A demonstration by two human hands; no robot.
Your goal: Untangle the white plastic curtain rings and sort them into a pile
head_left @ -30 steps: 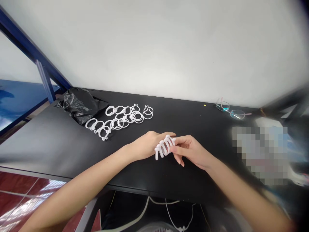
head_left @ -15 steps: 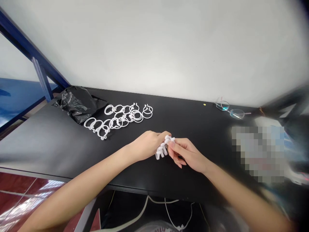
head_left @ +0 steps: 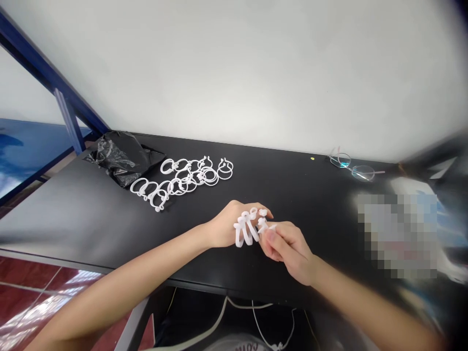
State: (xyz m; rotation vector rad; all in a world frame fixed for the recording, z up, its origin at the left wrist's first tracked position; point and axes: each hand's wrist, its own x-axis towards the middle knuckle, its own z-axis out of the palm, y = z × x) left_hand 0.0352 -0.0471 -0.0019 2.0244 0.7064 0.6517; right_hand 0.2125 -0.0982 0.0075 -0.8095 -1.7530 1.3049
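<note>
Several white plastic rings (head_left: 247, 225) are threaded side by side over the fingers of my left hand (head_left: 230, 225), which hovers just above the black table (head_left: 285, 195) near its front edge. My right hand (head_left: 287, 246) meets it from the right, thumb and fingers pinched on the outermost white ring (head_left: 263, 223) at the left fingertips. A loose pile of the same white rings (head_left: 183, 179) lies on the table farther back and to the left, out of reach of both hands.
A crumpled black plastic bag (head_left: 120, 156) sits behind the pile at the table's left corner. A pair of glasses (head_left: 353, 166) lies at the back right by the white wall. Blue metal frame bars (head_left: 69, 117) rise at left. Cables hang under the table.
My right hand has slid down and toward me, still pinching at the ring stack. The rings on my left fingers have spread and tilted. The pile on the table has not moved.
</note>
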